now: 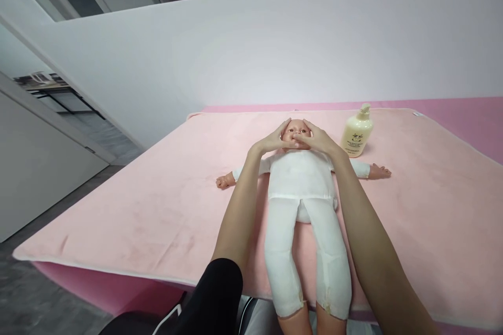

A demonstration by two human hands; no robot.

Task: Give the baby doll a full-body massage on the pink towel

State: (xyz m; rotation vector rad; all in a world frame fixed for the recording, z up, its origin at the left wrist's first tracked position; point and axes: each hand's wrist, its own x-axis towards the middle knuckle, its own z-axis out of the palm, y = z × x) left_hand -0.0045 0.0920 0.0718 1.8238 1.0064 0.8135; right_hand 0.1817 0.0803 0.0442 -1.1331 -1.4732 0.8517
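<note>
From my distant seat I watched through the head camera as the doll [302, 175] lay face up in the middle of the pink blanket [157, 183], its head toward the far side, its arms stretched out left and right and its lower legs reaching past the near edge. The left hand [273, 141] rested on the left of the doll's face [297, 126] and the right hand [319, 140] on the right. In each, thumb and fingers were spread wide apart, curved along the head rather than clamped on it. The thumbs came together low, near the mouth and chin; the view there was small and partly covered, so I could not tell whether they overlapped or how hard they pressed.

To do this well, I judged, the touch wanted to be light and even, both hands matching, with the thumb pads flat and the eyes left uncovered, as they were. Both forearms passed alongside the doll's trunk, and I thought it best to carry their weight from the shoulders so that nothing leaned on the small body.

The pump bottle [356, 136] stood upright to the far right, beyond the doll's outstretched arm, within easy reach.
</note>
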